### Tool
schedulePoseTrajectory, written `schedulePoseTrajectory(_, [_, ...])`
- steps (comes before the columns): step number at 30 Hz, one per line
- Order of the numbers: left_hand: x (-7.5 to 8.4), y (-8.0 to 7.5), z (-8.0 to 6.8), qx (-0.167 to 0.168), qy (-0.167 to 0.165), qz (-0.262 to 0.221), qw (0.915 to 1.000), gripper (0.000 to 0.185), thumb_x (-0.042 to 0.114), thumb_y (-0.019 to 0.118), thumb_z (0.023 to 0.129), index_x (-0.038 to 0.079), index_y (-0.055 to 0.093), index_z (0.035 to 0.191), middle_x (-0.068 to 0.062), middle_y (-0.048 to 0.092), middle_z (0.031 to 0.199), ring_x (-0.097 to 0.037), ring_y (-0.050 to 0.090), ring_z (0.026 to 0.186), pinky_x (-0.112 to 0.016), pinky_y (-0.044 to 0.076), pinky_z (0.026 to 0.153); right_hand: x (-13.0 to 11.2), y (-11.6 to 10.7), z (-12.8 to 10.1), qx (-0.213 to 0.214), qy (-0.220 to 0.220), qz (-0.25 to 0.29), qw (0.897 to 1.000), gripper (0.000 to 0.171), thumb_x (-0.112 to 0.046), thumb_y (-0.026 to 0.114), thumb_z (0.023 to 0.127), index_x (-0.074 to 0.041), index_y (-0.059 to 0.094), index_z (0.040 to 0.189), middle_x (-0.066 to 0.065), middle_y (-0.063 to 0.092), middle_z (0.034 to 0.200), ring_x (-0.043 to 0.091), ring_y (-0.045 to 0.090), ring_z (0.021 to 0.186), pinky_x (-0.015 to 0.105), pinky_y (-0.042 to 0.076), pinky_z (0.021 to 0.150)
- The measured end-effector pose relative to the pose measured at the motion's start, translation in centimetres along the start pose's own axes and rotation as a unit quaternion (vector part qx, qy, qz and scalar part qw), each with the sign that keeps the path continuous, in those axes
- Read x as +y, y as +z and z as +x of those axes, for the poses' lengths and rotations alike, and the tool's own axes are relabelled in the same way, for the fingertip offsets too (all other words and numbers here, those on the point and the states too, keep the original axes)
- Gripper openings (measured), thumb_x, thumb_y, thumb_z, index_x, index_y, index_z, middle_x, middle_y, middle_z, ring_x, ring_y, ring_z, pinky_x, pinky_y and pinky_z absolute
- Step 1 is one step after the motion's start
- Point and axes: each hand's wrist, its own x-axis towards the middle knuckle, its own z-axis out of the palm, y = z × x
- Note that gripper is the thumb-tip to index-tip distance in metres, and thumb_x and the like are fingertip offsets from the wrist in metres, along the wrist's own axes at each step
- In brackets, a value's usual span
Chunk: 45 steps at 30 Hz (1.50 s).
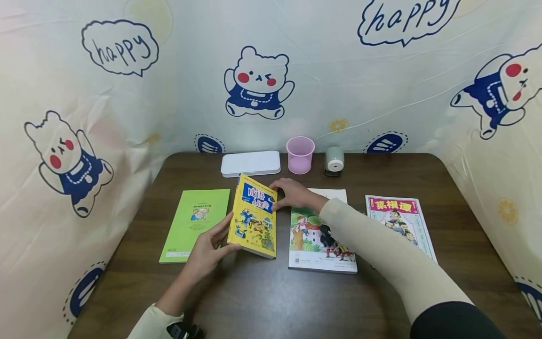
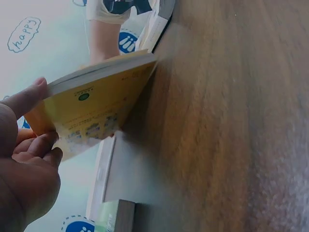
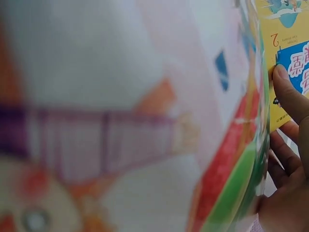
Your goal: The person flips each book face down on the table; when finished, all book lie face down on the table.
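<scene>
A yellow book [image 1: 254, 219] with a blue title block is held tilted above the table between both hands. My left hand [image 1: 209, 247] grips its lower left edge, thumb on the front cover and fingers behind, as the left wrist view shows with the book's yellow back cover [image 2: 96, 106]. At the upper right edge, my right hand [image 1: 294, 194] pinches the book, its thumb [image 3: 289, 92] on the cover in the right wrist view. Beneath the right forearm lies a book with a colourful picture cover [image 1: 313, 240], partly hidden by the sleeve.
On the brown table [image 1: 271, 301], a green book [image 1: 199, 212] lies at the left and a magazine-like book with a pink title [image 1: 398, 219] at the right. Along the back stand a white flat case [image 1: 251, 164], a pink cup [image 1: 300, 155] and a small grey-green device [image 1: 334, 160].
</scene>
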Motion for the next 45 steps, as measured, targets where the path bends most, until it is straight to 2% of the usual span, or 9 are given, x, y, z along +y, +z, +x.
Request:
schedulePoseTrajectory(6, [0.8, 0.2, -0.4, 0.005, 0.032, 0.029, 0.999, 0.083, 0.02, 0.082, 0.089, 0.024, 0.038, 0.16, 0.004, 0.036, 0.165, -0.02, 0.04, 0.148, -0.035, 0.036, 0.115, -1.1, 0.0, 0.1, 0.003, -0.005, 0.002, 1.0, 0.077, -0.048, 0.084, 0.085, -0.019, 0.053, 0.15, -0.003, 0.061, 0.134, 0.014, 0.054, 0.125, 0.037, 0.044, 0.113])
schedulePoseTrajectory(13, [1.6, 0.5, -0.7, 0.008, 0.069, 0.057, 0.996, 0.084, 0.016, 0.082, 0.088, 0.023, 0.038, 0.16, 0.005, 0.035, 0.165, -0.02, 0.041, 0.148, -0.038, 0.036, 0.115, -2.5, -0.4, 0.0, 0.006, -0.044, 0.031, 0.999, 0.081, -0.05, 0.079, 0.088, -0.024, 0.044, 0.157, -0.002, 0.06, 0.141, 0.015, 0.055, 0.132, 0.041, 0.044, 0.114])
schedulePoseTrajectory(19, [2.1, 0.5, -1.0, 0.005, 0.093, 0.069, 0.9933, 0.083, 0.013, 0.082, 0.088, 0.022, 0.04, 0.159, 0.001, 0.033, 0.166, -0.02, 0.041, 0.148, -0.035, 0.037, 0.115, -3.7, -0.8, -0.1, 0.006, -0.075, 0.086, 0.994, 0.079, -0.052, 0.072, 0.094, -0.028, 0.037, 0.161, -0.001, 0.057, 0.149, 0.018, 0.053, 0.139, 0.044, 0.043, 0.115])
schedulePoseTrajectory(24, [2.4, 0.6, -1.2, 0.004, 0.118, 0.084, 0.9894, 0.082, 0.013, 0.082, 0.088, 0.019, 0.042, 0.158, 0.007, 0.033, 0.165, -0.019, 0.039, 0.149, -0.034, 0.038, 0.115, -4.8, -1.2, -0.2, 0.008, -0.092, 0.14, 0.986, 0.072, -0.052, 0.062, 0.101, -0.028, 0.032, 0.163, 0.001, 0.056, 0.15, 0.02, 0.052, 0.139, 0.043, 0.045, 0.114])
schedulePoseTrajectory(29, [2.7, 0.7, -1.3, 0.007, 0.132, 0.108, 0.9854, 0.08, 0.014, 0.082, 0.087, 0.019, 0.043, 0.158, 0.008, 0.035, 0.165, -0.02, 0.04, 0.149, -0.028, 0.036, 0.115, -5.8, -1.5, -0.4, 0.014, -0.089, 0.178, 0.98, 0.07, -0.056, 0.055, 0.103, -0.028, 0.031, 0.162, 0.004, 0.053, 0.152, 0.021, 0.052, 0.14, 0.042, 0.046, 0.113])
schedulePoseTrajectory(35, [3.0, 0.6, -1.4, 0.016, 0.145, 0.138, 0.9797, 0.08, 0.014, 0.083, 0.086, 0.017, 0.045, 0.157, -0.002, 0.039, 0.164, -0.023, 0.04, 0.149, -0.011, 0.03, 0.113, -6.7, -1.9, -0.4, 0.021, -0.083, 0.205, 0.975, 0.07, -0.056, 0.053, 0.104, -0.024, 0.03, 0.162, 0.012, 0.048, 0.156, 0.03, 0.049, 0.142, 0.048, 0.048, 0.111])
schedulePoseTrajectory(41, [3.3, 0.5, -1.5, 0.015, 0.158, 0.153, 0.9755, 0.079, 0.011, 0.085, 0.084, 0.016, 0.048, 0.155, 0.0, 0.04, 0.163, -0.024, 0.042, 0.148, -0.01, 0.031, 0.112, -7.6, -2.3, -0.5, 0.032, -0.081, 0.225, 0.971, 0.067, -0.053, 0.055, 0.104, -0.028, 0.03, 0.161, 0.011, 0.047, 0.157, 0.032, 0.052, 0.14, 0.049, 0.048, 0.111])
schedulePoseTrajectory(45, [3.1, 0.5, -1.4, 0.016, 0.184, 0.16, 0.9697, 0.077, 0.008, 0.085, 0.083, 0.013, 0.052, 0.152, 0.0, 0.042, 0.162, -0.026, 0.045, 0.145, -0.011, 0.032, 0.112, -7.9, -2.4, -0.5, 0.04, -0.084, 0.24, 0.966, 0.065, -0.048, 0.056, 0.105, -0.027, 0.031, 0.161, 0.012, 0.047, 0.156, 0.033, 0.052, 0.14, 0.049, 0.048, 0.111])
